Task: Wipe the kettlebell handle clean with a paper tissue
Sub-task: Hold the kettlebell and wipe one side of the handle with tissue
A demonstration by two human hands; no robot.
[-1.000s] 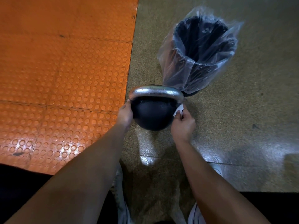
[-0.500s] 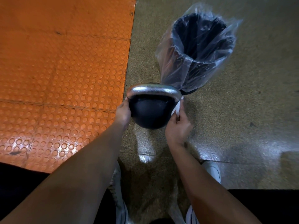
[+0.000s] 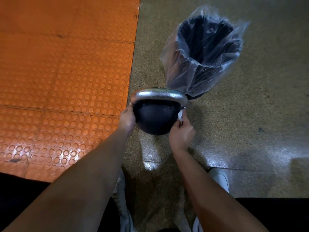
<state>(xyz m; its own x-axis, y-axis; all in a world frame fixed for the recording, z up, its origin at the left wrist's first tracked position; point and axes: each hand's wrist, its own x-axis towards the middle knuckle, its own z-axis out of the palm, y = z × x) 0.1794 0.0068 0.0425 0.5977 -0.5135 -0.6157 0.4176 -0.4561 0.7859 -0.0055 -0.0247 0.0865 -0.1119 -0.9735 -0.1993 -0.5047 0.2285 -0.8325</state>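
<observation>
Your right hand [image 3: 181,132] pinches a white paper tissue [image 3: 181,115] against the right end of the silver handle [image 3: 158,96]. Your left hand [image 3: 127,118] presses on the left side of the black kettlebell [image 3: 154,117]; its fingers lie behind the ball, so their curl cannot be told. The kettlebell stands on the speckled floor [image 3: 250,114], just in front of a plastic-lined black bin [image 3: 204,54] and beside the orange studded mat [image 3: 66,81].

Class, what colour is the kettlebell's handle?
Shiny silver-grey metal; the handle arches over the black kettlebell, seen in the head view.
</observation>
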